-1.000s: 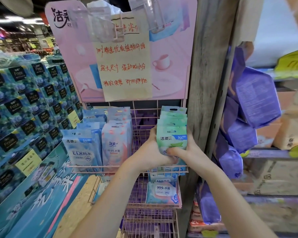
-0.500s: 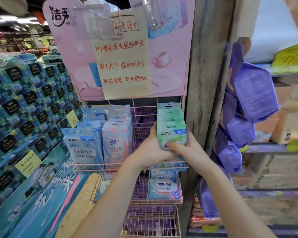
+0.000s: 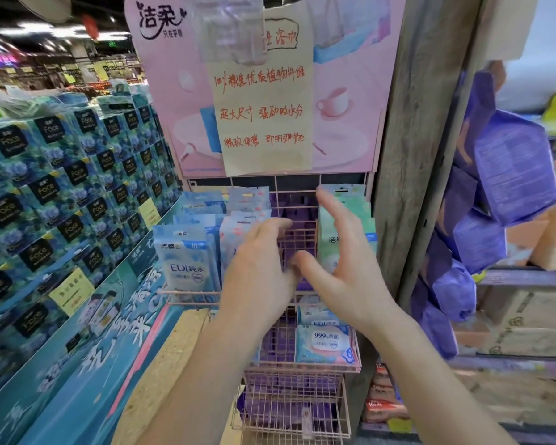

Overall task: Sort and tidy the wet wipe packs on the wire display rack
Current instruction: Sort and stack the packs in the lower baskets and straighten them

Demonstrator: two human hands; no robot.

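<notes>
Both hands raised before the pink wire rack (image 3: 297, 200) — left hand (image 3: 259, 271) and right hand (image 3: 341, 268) empty, fingers spread apart. Green wet wipe packs (image 3: 350, 220) stand upright at the top tier's right end, just behind the right hand; blue packs (image 3: 187, 258) stand at the left end.

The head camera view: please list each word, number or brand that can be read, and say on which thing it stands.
"洁柔": pink header board.
"100% 精选优质植物纤维", "超大尺寸 强劲吸水分": handwritten paper sign; its top and last line are unclear.
"洁柔", "10", "EDI纯水": blue wipe pack.
"999" and "杀菌": flat wipe pack on the lower shelf.
"Face": stacked blue tissue packs.
Yellow price tags: too blurred.
</notes>
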